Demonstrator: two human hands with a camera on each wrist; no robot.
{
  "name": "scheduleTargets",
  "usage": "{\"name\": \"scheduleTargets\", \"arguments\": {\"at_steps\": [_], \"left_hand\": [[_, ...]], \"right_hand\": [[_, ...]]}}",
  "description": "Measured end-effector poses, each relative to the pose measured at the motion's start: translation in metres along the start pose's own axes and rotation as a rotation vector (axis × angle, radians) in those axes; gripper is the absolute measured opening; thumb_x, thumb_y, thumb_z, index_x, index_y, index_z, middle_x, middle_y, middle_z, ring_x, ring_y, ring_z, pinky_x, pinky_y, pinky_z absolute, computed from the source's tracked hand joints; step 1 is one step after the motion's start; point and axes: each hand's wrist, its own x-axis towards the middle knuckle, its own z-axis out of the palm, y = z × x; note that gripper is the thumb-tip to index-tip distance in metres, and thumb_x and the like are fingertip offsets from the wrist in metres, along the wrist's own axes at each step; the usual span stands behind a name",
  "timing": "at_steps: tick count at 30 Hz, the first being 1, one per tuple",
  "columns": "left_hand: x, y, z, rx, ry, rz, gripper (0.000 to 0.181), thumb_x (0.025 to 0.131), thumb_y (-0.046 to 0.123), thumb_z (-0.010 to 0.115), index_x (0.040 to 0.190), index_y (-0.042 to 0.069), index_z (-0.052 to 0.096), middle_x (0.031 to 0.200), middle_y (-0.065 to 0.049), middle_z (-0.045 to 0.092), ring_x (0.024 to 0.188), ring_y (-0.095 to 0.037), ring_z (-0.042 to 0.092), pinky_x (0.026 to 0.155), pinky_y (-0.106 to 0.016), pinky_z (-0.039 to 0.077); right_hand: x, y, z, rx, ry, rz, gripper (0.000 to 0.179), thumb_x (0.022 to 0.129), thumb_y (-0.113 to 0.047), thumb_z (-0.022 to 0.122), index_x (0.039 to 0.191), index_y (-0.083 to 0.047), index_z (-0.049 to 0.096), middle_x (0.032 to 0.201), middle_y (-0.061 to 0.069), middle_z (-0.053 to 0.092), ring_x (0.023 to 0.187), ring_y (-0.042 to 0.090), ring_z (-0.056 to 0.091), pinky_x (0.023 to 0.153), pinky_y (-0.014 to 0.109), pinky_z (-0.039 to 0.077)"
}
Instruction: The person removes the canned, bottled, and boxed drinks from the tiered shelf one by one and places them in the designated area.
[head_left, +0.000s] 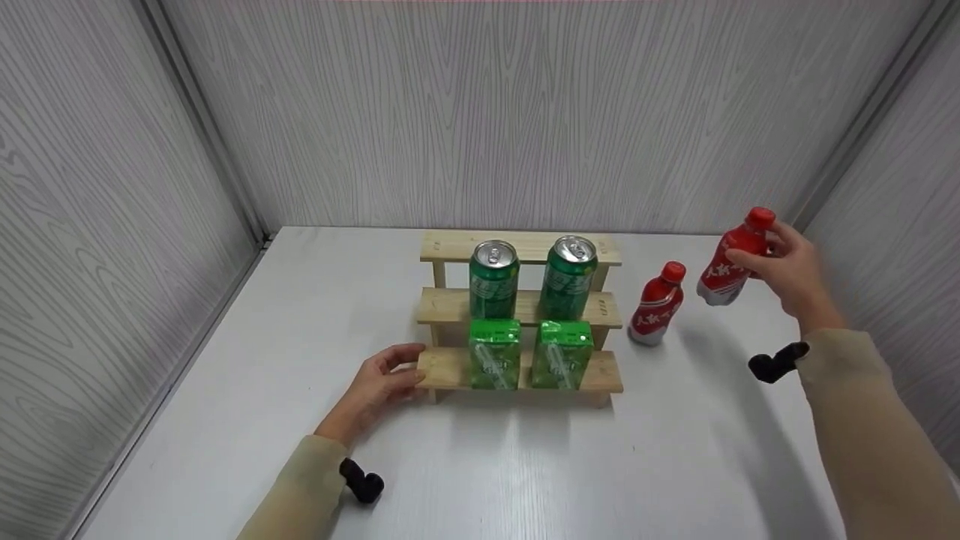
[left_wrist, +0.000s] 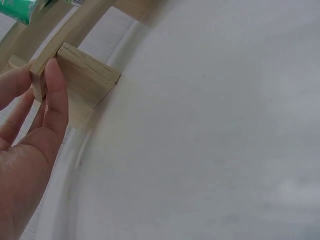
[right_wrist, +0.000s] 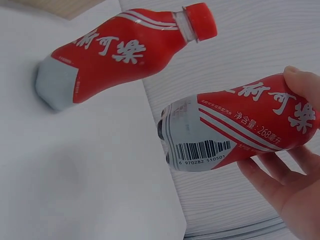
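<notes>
My right hand [head_left: 799, 274] holds a red cola bottle [head_left: 731, 259] above the table; its base hangs free, and the right wrist view shows the barcode on the held bottle [right_wrist: 240, 125]. A second red cola bottle [head_left: 655, 306] stands on the table just left of it. On the left, my left hand [head_left: 382, 382] pinches the end of the lowest step of a wooden three-step rack [head_left: 442, 367]; thumb and fingertips [left_wrist: 56, 82] grip the board's edge in the left wrist view. Two green drink cartons [head_left: 495, 360] stand on that lowest step. Behind them, two green cans [head_left: 493, 285] stand on the middle step.
The rack's top step [head_left: 450, 244] carries nothing. Everything stands on a white table [head_left: 300, 300], bounded by a grey wood-grain back wall [head_left: 487, 112] and side walls. The standing bottle is close to the rack's right end.
</notes>
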Motion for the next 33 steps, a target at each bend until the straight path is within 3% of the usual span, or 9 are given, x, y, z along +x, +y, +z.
{"name": "scheduleTargets", "arguments": {"at_steps": [12,18,25,33], "left_hand": [[-0.001,0.001,0.0,-0.008,-0.01,-0.01,0.056,0.075,0.012,0.077,0.126,0.008,0.053,0.124,-0.012,0.049,0.099,-0.025,0.055,0.076,-0.034,0.05],[0.0,0.001,0.001,-0.005,-0.013,0.008,0.055,0.078,0.007,0.075,0.127,0.005,0.051,0.121,-0.014,0.05,0.095,-0.024,0.056,0.073,-0.032,0.051],[-0.001,0.004,0.0,-0.008,-0.05,-0.008,0.056,0.081,0.005,0.071,0.131,0.003,0.046,0.124,-0.013,0.048,0.097,-0.022,0.055,0.078,-0.035,0.05],[0.0,0.0,-0.001,0.002,-0.027,0.012,0.056,0.078,0.009,0.075,0.128,0.004,0.05,0.122,-0.014,0.049,0.097,-0.024,0.055,0.075,-0.033,0.051]], "right_hand": [[-0.007,0.029,0.005,0.024,0.004,0.085,0.093,0.075,-0.046,0.072,0.149,-0.024,0.019,0.148,0.016,0.024,0.126,0.033,0.033,0.099,0.043,0.038],[-0.012,0.045,0.011,0.033,-0.005,0.109,0.094,0.076,-0.046,0.071,0.15,-0.022,0.018,0.148,0.018,0.023,0.126,0.032,0.033,0.098,0.042,0.038],[-0.016,0.058,0.017,0.033,-0.028,0.12,0.098,0.074,-0.05,0.071,0.15,-0.02,0.016,0.148,0.018,0.023,0.127,0.034,0.033,0.099,0.042,0.037],[-0.022,0.069,0.02,0.02,-0.039,0.127,0.098,0.074,-0.051,0.071,0.15,-0.02,0.017,0.148,0.017,0.025,0.127,0.034,0.033,0.098,0.041,0.038]]}}
